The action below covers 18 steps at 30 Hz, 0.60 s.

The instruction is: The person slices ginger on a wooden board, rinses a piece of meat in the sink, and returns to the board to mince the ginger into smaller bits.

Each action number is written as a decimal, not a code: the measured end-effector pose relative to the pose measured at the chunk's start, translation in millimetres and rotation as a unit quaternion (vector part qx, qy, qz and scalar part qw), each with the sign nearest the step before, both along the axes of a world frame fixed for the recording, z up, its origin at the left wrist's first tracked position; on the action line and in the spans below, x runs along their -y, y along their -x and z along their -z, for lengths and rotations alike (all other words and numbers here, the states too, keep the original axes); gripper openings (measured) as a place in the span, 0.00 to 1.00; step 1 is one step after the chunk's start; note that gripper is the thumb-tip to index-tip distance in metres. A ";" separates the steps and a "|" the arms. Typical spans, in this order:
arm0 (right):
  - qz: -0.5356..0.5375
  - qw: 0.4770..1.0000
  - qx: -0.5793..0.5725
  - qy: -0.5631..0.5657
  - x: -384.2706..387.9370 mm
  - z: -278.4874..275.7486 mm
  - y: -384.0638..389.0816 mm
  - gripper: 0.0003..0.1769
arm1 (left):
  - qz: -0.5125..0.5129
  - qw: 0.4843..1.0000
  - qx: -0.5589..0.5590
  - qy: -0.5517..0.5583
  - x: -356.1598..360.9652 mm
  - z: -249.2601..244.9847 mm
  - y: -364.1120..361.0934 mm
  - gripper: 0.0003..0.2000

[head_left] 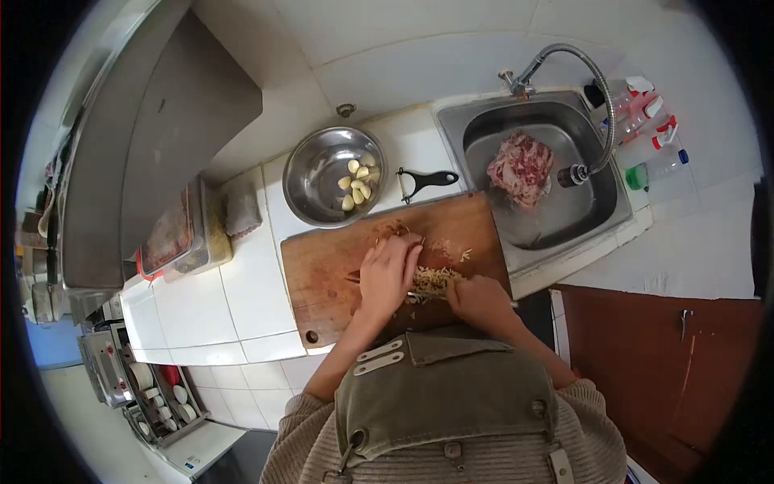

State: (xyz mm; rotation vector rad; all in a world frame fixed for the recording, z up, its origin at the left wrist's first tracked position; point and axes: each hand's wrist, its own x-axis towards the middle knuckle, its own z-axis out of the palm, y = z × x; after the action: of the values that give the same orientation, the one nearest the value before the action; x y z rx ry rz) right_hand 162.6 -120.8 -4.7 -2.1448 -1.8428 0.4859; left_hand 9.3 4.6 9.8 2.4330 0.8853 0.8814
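Note:
A wooden cutting board (322, 266) lies before me, with a heap of finely chopped pale yellow bits (435, 280) near its right side. My right hand (481, 302) is closed around the handle of a knife (421, 298), whose blade runs left along the lower edge of the heap, partly hidden. Just left of the heap, my left hand (387, 270) rests over the board, fingers bent and pressed together; what lies under them I cannot tell. Small scraps (465, 255) are scattered beyond the heap.
Behind the board stands a steel bowl (302, 181) with several peeled garlic cloves (357, 184). A black peeler (427, 182) lies beside it. Raw meat (522, 168) sits in the sink (477, 129) under a flexible faucet (606, 89). Spray bottles (641, 117) stand right; a food container (189, 230) left.

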 end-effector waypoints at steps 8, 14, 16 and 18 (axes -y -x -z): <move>0.002 1.000 0.008 -0.019 6.5 -21.9 8.2 0.28 | -0.023 0.999 -0.021 0.007 10.5 -26.7 9.5 0.08; -0.009 1.000 -0.023 0.019 5.3 -2.1 11.7 0.24 | -0.032 0.999 -0.026 -0.002 10.7 9.2 12.5 0.08; -0.020 0.999 -0.018 0.030 3.4 -13.0 9.8 0.27 | -0.038 0.999 -0.020 0.008 15.5 2.6 15.7 0.07; -0.027 0.998 -0.016 0.046 6.5 -22.7 10.6 0.27 | -0.045 0.999 -0.013 0.014 16.1 -5.0 17.2 0.07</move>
State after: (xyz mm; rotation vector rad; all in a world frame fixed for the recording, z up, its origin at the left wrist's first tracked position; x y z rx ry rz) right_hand 152.0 -127.4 18.0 -2.1365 -1.8987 0.6254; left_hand -7.9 -11.4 14.8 2.4022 1.0154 0.8650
